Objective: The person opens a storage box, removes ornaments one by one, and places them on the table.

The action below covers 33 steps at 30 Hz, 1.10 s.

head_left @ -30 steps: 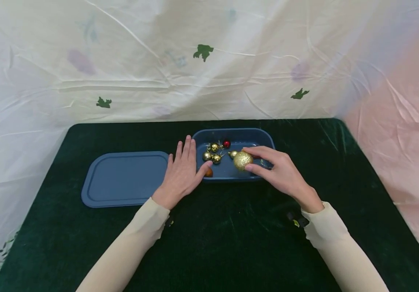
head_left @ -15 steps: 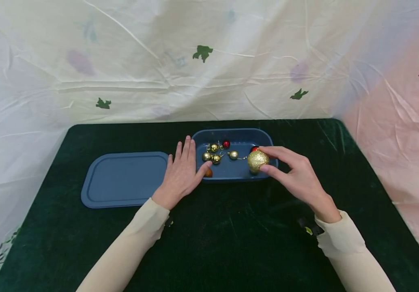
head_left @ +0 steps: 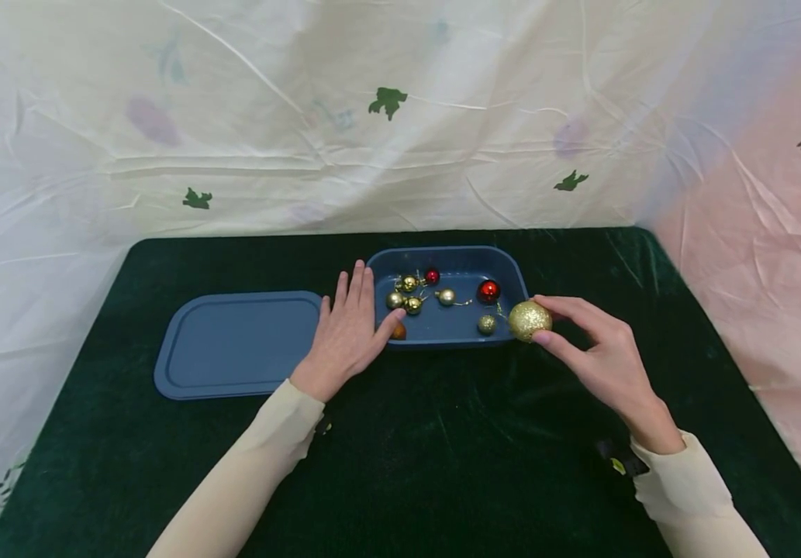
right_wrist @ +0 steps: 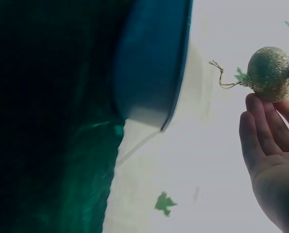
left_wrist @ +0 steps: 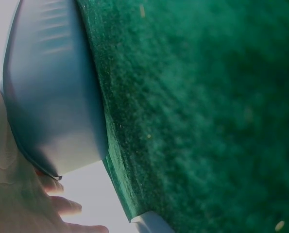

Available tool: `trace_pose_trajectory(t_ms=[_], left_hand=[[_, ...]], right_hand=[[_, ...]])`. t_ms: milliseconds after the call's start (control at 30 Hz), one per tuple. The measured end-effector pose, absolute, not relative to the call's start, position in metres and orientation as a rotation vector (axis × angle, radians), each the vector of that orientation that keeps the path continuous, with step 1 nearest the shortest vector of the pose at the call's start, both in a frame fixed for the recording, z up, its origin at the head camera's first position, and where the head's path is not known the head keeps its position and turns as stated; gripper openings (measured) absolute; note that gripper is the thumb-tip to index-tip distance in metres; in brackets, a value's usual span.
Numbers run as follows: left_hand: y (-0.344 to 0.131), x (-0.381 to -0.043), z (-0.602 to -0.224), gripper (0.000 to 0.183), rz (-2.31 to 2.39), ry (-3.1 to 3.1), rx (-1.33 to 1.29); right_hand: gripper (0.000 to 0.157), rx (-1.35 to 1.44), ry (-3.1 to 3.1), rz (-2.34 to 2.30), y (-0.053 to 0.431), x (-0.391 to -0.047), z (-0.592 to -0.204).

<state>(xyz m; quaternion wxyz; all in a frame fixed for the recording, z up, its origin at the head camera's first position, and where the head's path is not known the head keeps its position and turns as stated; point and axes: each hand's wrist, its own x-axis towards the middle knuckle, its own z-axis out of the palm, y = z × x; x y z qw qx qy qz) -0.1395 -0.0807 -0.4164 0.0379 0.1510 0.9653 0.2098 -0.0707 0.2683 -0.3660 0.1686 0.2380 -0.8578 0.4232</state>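
My right hand (head_left: 599,356) pinches a large gold glitter bauble (head_left: 529,321) between thumb and fingers, just above the right end of a blue box (head_left: 435,341). In the right wrist view the bauble (right_wrist: 270,74) trails a gold string loop. With fingers straight, my left hand (head_left: 347,333) rests on the left rim of the box. Inside the box lie a red bauble (head_left: 488,291), a smaller dark red one (head_left: 431,276), a glittery gold one (head_left: 487,324) and several shiny gold baubles (head_left: 409,284). Partly behind my left thumb sits an orange-brown ball (head_left: 398,331).
A flat blue lid (head_left: 239,345) lies left of the box, its right edge partly under or behind my left hand. Dark green cloth (head_left: 428,465) covers the table. A pale curtain (head_left: 267,116) with green leaf shapes hangs behind.
My right hand has carried the large gold bauble rightward from over the box's middle to its right end, uncovering the red and glittery baubles. My left hand has stayed in place.
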Motion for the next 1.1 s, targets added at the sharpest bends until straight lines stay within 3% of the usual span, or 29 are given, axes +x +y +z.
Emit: trace_pose_trajectory(t_ms=[433, 1100], left_hand=[[-0.08, -0.138, -0.414, 0.094, 0.645, 2.972, 0.48], [-0.081, -0.139, -0.414, 0.095, 0.651, 2.959, 0.484]], right_hand=[[0.048, 0.478, -2.498, 1.093, 0.296, -0.055, -0.389], [0.037, 0.444, -2.72, 0.896, 0.327, -0.08, -0.412]])
